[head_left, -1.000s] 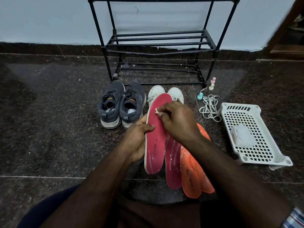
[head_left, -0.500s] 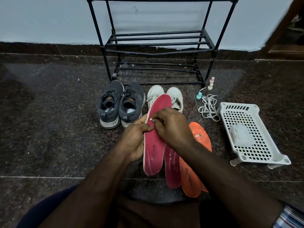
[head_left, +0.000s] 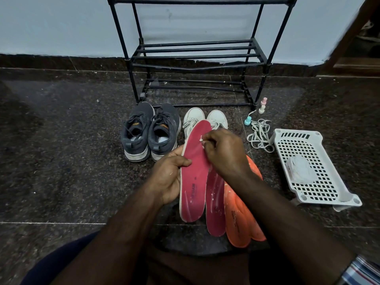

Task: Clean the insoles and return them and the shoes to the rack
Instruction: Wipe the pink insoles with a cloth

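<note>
Dark stone floor (head_left: 61, 161). Right hand (head_left: 224, 153), pinching a white scrap (head_left: 202, 138), has returned toward 12 o'clock along the pink insole (head_left: 195, 175) gripped by left hand (head_left: 167, 177); wiping continues.

Dim, sharp centre, wide-angle bending at edges

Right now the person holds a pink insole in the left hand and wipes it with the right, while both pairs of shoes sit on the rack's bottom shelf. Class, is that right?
Not quite. The head view shows the grey shoes and white shoes on the floor in front of the rack, not on its shelf. The left hand does hold the pink insole, with the right hand on it.
</note>
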`<move>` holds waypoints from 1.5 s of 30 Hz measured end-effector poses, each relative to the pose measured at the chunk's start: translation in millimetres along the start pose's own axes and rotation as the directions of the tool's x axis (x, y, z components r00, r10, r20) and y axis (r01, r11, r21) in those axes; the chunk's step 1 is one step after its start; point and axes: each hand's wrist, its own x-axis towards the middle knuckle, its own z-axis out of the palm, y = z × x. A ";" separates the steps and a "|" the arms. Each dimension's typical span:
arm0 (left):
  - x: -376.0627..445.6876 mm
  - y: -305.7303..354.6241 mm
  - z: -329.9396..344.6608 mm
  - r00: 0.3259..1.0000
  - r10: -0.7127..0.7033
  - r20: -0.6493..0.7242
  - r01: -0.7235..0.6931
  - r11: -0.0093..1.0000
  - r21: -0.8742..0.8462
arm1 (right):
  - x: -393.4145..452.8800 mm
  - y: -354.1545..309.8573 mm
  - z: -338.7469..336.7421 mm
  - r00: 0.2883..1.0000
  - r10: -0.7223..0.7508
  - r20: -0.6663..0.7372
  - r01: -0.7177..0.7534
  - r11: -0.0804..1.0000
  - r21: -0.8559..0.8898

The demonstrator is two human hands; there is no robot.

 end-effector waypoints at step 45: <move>2.2 -0.5 -6.0 0.996 0.030 -0.082 -0.035 0.997 -0.068 | -12.2 -8.7 8.8 0.972 -0.192 0.137 0.193 0.981 0.008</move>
